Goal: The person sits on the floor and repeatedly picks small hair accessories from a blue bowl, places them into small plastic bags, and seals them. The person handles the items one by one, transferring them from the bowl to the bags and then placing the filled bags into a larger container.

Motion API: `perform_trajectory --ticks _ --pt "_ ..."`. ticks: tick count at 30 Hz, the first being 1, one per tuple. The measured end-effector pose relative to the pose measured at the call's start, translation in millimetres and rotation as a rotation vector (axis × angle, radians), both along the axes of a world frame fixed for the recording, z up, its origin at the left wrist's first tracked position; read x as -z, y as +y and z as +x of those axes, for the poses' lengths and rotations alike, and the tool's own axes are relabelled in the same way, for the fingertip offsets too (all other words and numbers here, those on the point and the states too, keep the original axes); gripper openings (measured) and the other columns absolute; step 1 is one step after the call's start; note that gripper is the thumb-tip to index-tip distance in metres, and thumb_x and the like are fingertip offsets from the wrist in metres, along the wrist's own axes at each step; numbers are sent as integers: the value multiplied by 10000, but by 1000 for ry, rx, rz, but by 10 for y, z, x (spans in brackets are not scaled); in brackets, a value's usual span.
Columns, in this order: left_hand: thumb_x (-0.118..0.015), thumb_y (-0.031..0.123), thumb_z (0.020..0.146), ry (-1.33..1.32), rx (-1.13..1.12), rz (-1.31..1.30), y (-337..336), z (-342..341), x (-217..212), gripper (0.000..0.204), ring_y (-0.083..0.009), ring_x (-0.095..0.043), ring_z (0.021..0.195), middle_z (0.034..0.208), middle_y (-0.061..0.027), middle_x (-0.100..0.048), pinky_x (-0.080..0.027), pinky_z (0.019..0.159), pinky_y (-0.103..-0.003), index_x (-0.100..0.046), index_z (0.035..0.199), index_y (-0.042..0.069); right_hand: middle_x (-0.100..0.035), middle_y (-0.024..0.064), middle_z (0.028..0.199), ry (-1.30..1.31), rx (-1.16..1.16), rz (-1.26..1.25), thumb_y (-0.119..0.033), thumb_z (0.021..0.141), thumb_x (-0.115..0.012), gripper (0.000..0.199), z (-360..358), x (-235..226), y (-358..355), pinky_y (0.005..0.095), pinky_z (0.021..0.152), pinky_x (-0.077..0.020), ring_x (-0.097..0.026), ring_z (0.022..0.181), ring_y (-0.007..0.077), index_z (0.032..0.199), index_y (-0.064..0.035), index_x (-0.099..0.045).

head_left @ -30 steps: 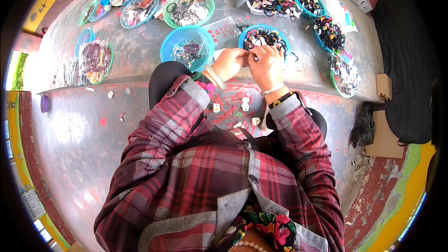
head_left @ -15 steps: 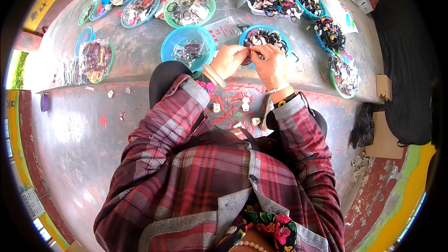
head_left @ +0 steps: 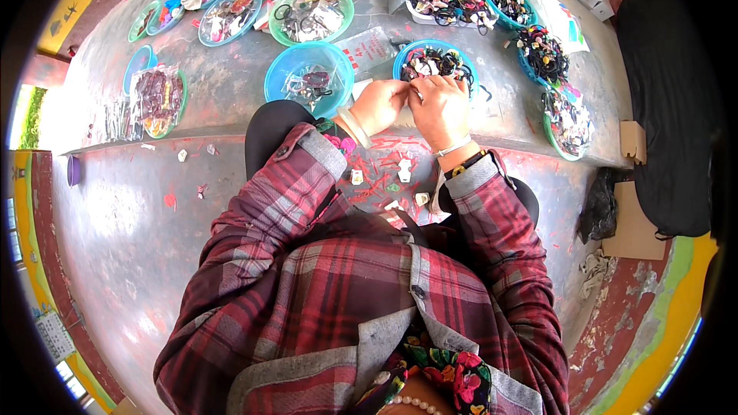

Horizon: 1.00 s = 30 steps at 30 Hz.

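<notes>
My left hand (head_left: 375, 107) and my right hand (head_left: 440, 111) meet fingertip to fingertip at the near edge of a blue basin (head_left: 472, 61). Both hands are closed, their fingers pinched on something small that I cannot make out. Behind my fingers, the basin holds a heap of dark hair ties (head_left: 442, 64) with small coloured pieces. Close to my left hand stands another blue basin (head_left: 274, 79), with clear bags and dark and reddish small items inside. A printed clear plastic bag (head_left: 366, 49) lies flat between the two basins.
Further basins of small goods spread across the raised grey surface, among them a green-rimmed one (head_left: 345, 9) and a white tub of hair ties (head_left: 448, 1). Red scraps (head_left: 378, 177) and small white pieces litter the floor below my hands. A black bag (head_left: 596, 211) stands at right.
My hands have shifted slightly, and my right fingers are curled closer over the left fingertips. A reddish strand seen between the fingers earlier is now hidden. The basins stay in place.
</notes>
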<state>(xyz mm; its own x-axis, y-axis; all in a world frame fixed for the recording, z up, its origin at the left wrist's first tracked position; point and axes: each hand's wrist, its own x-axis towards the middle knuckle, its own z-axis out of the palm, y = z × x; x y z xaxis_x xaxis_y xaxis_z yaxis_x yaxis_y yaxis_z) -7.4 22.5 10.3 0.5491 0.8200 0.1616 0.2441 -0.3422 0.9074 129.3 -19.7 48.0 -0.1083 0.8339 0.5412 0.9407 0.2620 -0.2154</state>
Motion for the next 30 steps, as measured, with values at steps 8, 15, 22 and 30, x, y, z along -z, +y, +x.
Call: perform_trajectory --ticks 8,15,22,30 --pt "-496 98 852 -14 0 26 -40 7 -85 211 -146 -568 601 727 -121 -615 -458 555 -282 -595 1023 23 -579 48 678 19 12 62 -143 686 -590 56 -14 -23 -8 366 683 -387 -561 706 228 652 -101 -573" --pt "-514 108 857 -47 -18 -38 -5 -9 -40 212 -94 -557 624 732 -69 -616 -454 515 -261 -600 1033 27 -575 47 678 181 60 30 -130 662 -594 26 -24 1 25 367 684 -382 -556 709 239 656 -111 -576" --pt "-482 98 880 -182 57 -284 58 -42 -1 244 -133 -583 844 935 -81 -616 -491 721 -268 -560 1068 -37 -612 50 668 628 78 -223 -92 665 -606 66 84 112 113 296 621 -435 -581 639 173 722 -82 -637" --pt "-439 129 909 -689 47 -773 81 -106 -171 290 -232 -566 981 1061 -177 -564 -451 901 -313 -526 1046 -111 -603 -20 689 1254 60 -336 -69 723 -630 95 347 48 179 187 555 -413 -511 610 42 792 -9 -655"
